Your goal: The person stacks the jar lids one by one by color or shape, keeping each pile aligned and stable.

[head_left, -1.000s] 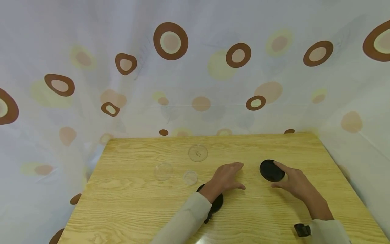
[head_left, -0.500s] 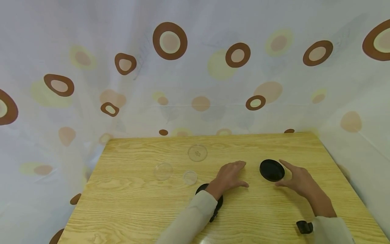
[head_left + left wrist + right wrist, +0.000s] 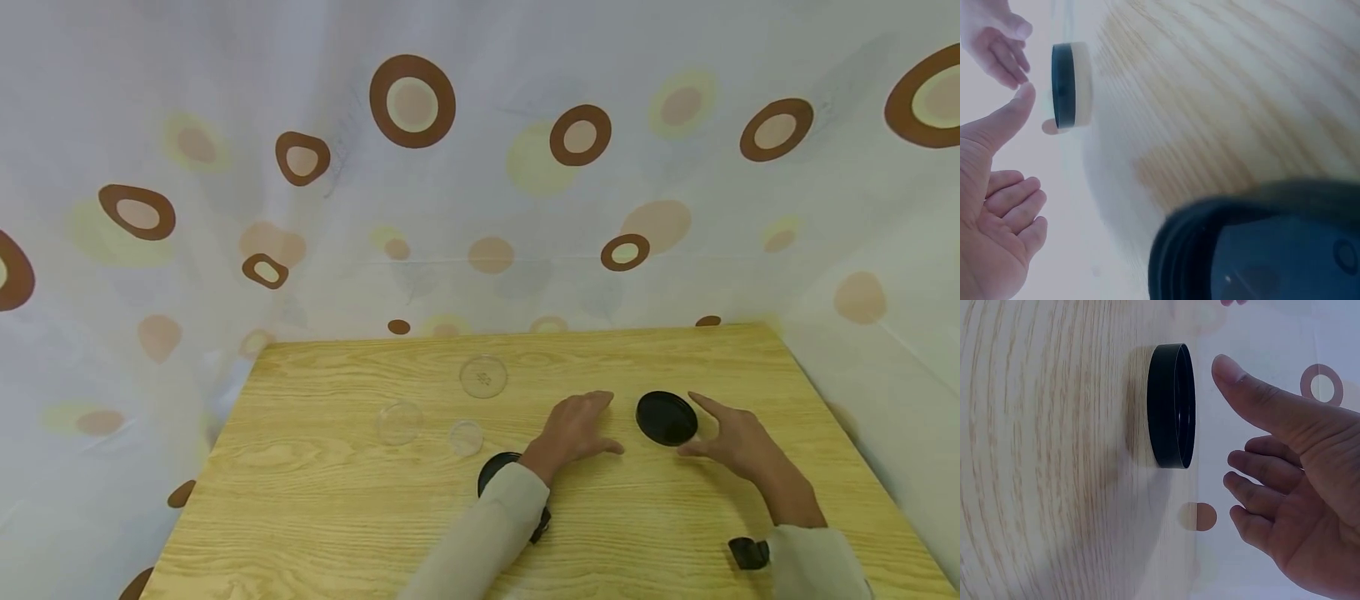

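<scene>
A shallow round black dish (image 3: 666,418) with a raised rim lies on the right part of the table. Just right of it is my right hand (image 3: 731,442), thumb and fingers spread; the right wrist view shows a gap between this hand (image 3: 1291,487) and the dish (image 3: 1166,406). On the dish's other side, my left hand (image 3: 573,429) hovers with fingers extended, holding nothing. A second black dish (image 3: 495,469) is partly hidden under the left forearm; it fills the lower right corner of the left wrist view.
Three clear round discs lie left of centre: one with a small mark (image 3: 483,377) at the back, another clear disc (image 3: 399,422) farther left, and a smaller clear disc (image 3: 467,437). A patterned curtain (image 3: 495,208) encloses the wooden table (image 3: 315,500).
My right hand's fingers have left the black dish's rim and drawn back slightly to the right. The left hand has shifted a little rightward, toward the dish. The dish lies where it was.
</scene>
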`<state>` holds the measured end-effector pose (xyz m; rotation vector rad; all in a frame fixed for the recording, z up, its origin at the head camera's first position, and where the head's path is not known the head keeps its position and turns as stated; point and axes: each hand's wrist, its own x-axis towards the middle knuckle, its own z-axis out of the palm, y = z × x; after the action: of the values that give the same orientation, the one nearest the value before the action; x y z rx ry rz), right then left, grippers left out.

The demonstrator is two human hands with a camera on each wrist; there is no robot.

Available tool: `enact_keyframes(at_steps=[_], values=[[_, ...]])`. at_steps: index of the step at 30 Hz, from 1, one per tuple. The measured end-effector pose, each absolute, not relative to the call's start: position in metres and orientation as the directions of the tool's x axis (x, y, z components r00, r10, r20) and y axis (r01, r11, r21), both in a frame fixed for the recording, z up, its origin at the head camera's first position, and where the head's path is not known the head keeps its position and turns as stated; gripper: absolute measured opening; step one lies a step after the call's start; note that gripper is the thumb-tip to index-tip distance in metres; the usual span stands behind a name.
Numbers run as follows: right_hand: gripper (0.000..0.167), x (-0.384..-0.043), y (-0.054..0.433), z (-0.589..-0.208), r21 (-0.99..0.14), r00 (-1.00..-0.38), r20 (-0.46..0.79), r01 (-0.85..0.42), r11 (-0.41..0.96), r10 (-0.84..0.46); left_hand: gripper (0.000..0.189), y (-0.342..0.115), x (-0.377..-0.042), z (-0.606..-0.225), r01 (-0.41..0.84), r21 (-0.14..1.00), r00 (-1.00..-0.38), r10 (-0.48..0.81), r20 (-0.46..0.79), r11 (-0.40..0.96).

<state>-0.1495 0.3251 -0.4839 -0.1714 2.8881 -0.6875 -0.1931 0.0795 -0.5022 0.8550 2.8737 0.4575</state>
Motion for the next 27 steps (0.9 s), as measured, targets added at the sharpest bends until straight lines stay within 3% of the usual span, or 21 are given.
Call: enact_keyframes(at_steps=[13,27], values=[[0.101,-0.156,0.324,-0.485,-0.459,-0.97,-0.183,-0.062,0.886,-0.162,0.08,0.087,-0.199,-0.506,0.446,0.337,-0.869,0.491,-0.057,0.829],[0.101,-0.155,0.336,-0.493,-0.442,-0.973,-0.169,-0.068,0.894,-0.157,0.077,0.108,-0.203,-0.513,0.45,0.402,-0.862,0.506,-0.04,0.798]])
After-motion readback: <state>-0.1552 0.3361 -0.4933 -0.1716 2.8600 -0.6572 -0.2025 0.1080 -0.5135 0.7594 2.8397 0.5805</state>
